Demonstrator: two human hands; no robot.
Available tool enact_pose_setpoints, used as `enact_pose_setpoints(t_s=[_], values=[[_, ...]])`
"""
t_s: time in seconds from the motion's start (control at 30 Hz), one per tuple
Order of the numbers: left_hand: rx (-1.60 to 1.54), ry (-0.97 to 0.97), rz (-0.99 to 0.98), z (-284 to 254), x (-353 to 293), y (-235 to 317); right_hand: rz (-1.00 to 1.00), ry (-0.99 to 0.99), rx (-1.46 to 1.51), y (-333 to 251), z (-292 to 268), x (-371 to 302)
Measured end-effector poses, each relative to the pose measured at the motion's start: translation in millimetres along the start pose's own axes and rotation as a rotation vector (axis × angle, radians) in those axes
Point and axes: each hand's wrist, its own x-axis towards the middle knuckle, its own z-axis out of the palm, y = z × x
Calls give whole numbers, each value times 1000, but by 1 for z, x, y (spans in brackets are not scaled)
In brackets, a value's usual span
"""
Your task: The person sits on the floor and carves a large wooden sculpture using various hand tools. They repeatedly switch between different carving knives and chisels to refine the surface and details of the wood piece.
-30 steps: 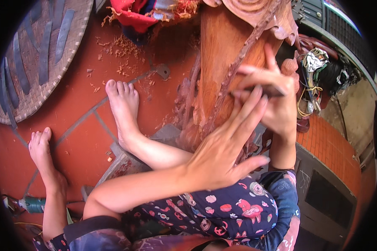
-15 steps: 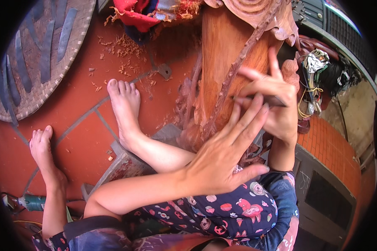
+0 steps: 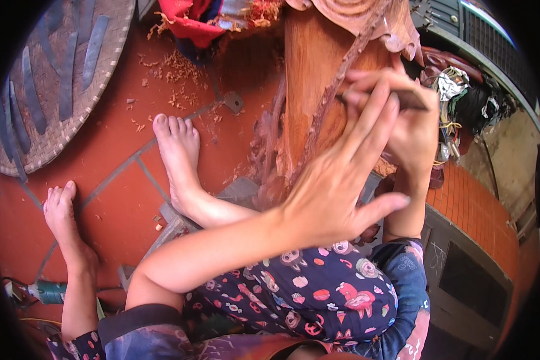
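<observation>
My right hand [image 3: 411, 120] is closed around a dark, flat strip [image 3: 413, 100], which looks like a thin scraper blade; the fingers hide much of it. Stretched fingers of my left hand [image 3: 336, 174] reach up against the strip and the right fingers, with the thumb spread out to the right. Both hands are over a carved brown wooden piece [image 3: 309, 66], close to its smooth panel. A carved twig-like stem [image 3: 342, 75] runs slantwise along the panel. Scrolled carving [image 3: 366, 18] tops the far end.
A round woven tray [image 3: 54, 144] with several dark flat strips stands at the far left. Wood shavings [image 3: 180, 72] litter the red tiled floor [image 3: 120, 210]. A red cloth [image 3: 192, 27] lies beyond. Cables [image 3: 453, 90] bunch at right; a green power tool [image 3: 48, 292] lies lower left.
Both hands have moved up and slightly to the right, toward the far end of the wooden piece. My right hand keeps the dark strip, and my left fingers stay against it.
</observation>
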Motion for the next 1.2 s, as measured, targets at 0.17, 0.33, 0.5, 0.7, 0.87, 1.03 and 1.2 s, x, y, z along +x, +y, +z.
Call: enact_pose_setpoints(t_s=[0.17,0.33,0.5,0.7,0.87,1.03,1.2], values=[[54,45,116,0,-8,1,-313,-190,-211,0,-1,5],[9,35,61,0,-4,-3,-89,39,-20,5,0,8],[28,35,77,-3,-1,-4,-451,-145,-314,7,-1,11],[106,5,2,-4,-2,4,-108,35,-78,4,0,9],[27,51,67,-3,2,5,-290,-129,-232,2,1,11],[28,22,90,-2,3,0,-101,26,-43,-1,-4,12],[-113,21,-53,0,-2,4,-274,-186,-313,-3,-6,13]])
